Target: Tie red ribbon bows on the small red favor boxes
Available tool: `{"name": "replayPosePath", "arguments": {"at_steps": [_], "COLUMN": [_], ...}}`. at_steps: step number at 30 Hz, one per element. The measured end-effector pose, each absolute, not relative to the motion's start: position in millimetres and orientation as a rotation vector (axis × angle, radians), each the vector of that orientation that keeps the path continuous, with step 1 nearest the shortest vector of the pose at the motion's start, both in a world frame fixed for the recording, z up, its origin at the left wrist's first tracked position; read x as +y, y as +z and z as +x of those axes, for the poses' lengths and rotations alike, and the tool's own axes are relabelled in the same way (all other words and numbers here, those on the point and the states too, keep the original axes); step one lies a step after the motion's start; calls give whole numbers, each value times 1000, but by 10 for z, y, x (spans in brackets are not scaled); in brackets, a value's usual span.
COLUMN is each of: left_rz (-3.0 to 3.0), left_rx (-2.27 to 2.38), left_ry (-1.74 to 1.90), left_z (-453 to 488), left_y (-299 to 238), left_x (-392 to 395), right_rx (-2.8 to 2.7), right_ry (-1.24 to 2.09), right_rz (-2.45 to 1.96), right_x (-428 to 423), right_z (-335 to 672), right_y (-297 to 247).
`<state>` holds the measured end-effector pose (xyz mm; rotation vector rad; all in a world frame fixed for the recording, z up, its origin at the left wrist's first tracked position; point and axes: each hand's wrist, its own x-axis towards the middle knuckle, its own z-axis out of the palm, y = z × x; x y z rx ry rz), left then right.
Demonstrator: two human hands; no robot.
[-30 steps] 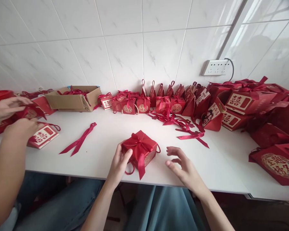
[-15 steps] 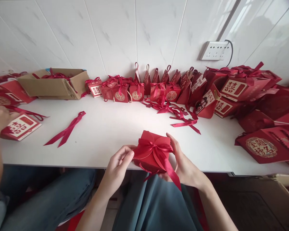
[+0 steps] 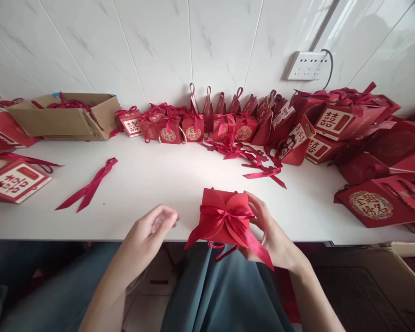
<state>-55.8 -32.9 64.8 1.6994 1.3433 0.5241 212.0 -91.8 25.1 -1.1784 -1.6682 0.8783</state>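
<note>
Red box [image 3: 225,202] | held: right hand [image 3: 275,239] | hand partly hidden, seemingly by ribbon [image 3: 257,246]

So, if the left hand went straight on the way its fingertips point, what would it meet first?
Probably the box held in the right hand, though depth is unclear.
</note>
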Motion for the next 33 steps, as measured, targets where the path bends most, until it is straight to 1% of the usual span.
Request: {"name": "replayPosePath", "arguments": {"at_steps": [2, 4, 12, 18, 28, 33], "left_rz": [1683, 1664, 1615, 1728, 1598, 1790], "left_rx": [1202, 1096, 1017, 1006, 998, 898], "left_ry": [673, 710, 980, 809, 924, 814], "left_z": [-406, -271, -146, -165, -126, -178], "left_y": [705, 728, 753, 810, 829, 835], "left_x": [-287, -263, -320, -370, -376, -362], "right_rx": [-1669, -1667, -1664, -1676, -1698, -1689], "right_ry": [874, 860, 821, 794, 779, 793], "right_rz": [-1156, -1145, -1137, -1125, -1143, -1157], "right_x": [-921, -930, -998, -1014, -1045, -1058], "right_z": [2097, 2080, 2095, 2110, 2105, 2114], "right_y": [252, 253, 276, 281, 286, 298]}}
